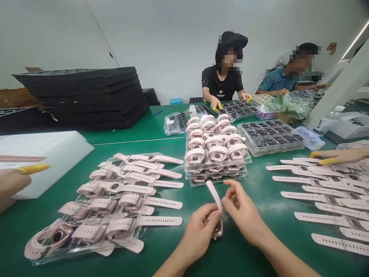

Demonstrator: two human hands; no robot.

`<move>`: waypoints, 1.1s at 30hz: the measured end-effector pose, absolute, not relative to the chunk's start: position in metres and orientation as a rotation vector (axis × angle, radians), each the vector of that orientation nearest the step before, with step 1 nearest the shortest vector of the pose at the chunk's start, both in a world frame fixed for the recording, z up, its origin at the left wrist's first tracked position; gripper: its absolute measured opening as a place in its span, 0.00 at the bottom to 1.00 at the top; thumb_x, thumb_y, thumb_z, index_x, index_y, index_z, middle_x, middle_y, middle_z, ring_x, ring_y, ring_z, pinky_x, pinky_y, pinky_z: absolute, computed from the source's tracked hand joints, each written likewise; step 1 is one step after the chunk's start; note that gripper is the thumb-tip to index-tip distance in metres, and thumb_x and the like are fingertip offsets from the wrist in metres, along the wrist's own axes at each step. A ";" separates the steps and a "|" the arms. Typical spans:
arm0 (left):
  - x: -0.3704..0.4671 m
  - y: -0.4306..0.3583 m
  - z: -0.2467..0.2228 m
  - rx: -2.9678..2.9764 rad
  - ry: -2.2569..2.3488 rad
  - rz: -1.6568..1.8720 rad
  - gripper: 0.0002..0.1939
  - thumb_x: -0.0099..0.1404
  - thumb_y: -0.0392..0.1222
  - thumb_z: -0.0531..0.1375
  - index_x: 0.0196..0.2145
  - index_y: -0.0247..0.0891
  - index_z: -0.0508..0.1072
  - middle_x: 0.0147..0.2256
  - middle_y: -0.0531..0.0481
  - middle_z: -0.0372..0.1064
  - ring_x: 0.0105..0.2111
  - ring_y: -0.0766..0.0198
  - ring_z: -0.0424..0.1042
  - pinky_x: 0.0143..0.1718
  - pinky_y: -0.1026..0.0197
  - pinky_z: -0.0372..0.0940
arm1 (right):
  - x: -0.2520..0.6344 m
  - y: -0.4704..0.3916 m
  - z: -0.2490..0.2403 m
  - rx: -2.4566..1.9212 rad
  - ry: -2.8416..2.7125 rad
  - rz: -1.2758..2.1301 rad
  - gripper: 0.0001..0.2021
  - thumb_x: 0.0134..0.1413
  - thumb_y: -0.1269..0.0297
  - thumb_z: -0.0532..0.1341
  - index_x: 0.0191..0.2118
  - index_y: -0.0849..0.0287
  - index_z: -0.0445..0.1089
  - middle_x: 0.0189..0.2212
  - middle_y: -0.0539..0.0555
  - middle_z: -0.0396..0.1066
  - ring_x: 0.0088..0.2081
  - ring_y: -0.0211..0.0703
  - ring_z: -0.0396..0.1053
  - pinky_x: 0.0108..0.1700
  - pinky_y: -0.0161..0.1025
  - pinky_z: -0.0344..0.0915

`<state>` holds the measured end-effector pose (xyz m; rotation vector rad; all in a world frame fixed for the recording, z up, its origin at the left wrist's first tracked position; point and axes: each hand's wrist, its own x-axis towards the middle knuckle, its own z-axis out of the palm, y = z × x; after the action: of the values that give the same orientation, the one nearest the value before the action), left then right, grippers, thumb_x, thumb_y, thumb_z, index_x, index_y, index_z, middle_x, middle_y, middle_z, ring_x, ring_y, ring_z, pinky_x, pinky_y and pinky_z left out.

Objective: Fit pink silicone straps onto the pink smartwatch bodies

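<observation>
My left hand (203, 225) is closed around a pink smartwatch (218, 231), low over the green table. One pale pink strap half (213, 194) sticks up from that grip, while the rest of the watch is mostly covered by the fingers. Close beside the strap is my right hand (243, 213), its index finger raised and the others loosely curled; nothing shows in it. Stacked clear trays of pink watches (215, 154) stand just beyond my hands. To the left lies a clear tray (83, 246) with looped and unlooped watches. More watches (331, 198) lie flat at the right.
Two people (221, 82) work across the green table (138, 142). Other hands with yellow finger covers reach in at left (17, 181) and right (343, 156). Black trays (95, 98) pile up at back left. Trays of dark watch faces (271, 136) and a bottle (328, 121) stand at right.
</observation>
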<state>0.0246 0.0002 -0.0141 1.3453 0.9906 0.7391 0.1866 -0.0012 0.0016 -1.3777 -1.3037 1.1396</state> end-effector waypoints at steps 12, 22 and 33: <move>0.010 0.003 -0.026 2.171 1.106 1.048 0.16 0.71 0.33 0.55 0.54 0.42 0.68 0.44 0.45 0.74 0.42 0.60 0.73 0.43 0.61 0.68 | 0.178 -0.001 -0.009 -1.392 -1.215 1.211 0.20 0.59 0.45 0.59 0.34 0.59 0.74 0.30 0.54 0.73 0.32 0.46 0.69 0.34 0.41 0.66; 0.011 0.007 -0.025 2.553 0.976 1.312 0.13 0.69 0.27 0.56 0.49 0.35 0.71 0.32 0.47 0.72 0.28 0.64 0.65 0.29 0.63 0.65 | 0.170 0.000 0.003 -1.128 -0.669 1.605 0.25 0.41 0.42 0.71 0.28 0.62 0.72 0.24 0.53 0.72 0.28 0.39 0.68 0.30 0.34 0.68; 0.013 0.006 -0.018 2.687 1.022 1.135 0.11 0.71 0.30 0.53 0.41 0.34 0.75 0.26 0.47 0.70 0.24 0.63 0.62 0.25 0.62 0.60 | 0.170 0.001 -0.006 -1.164 -0.595 1.625 0.20 0.45 0.46 0.69 0.27 0.59 0.69 0.22 0.49 0.68 0.27 0.38 0.64 0.29 0.33 0.64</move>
<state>0.0130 0.0058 -0.0182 2.6873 1.0225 1.1352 0.1700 0.0005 -0.0062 -1.1641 -0.5945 1.6245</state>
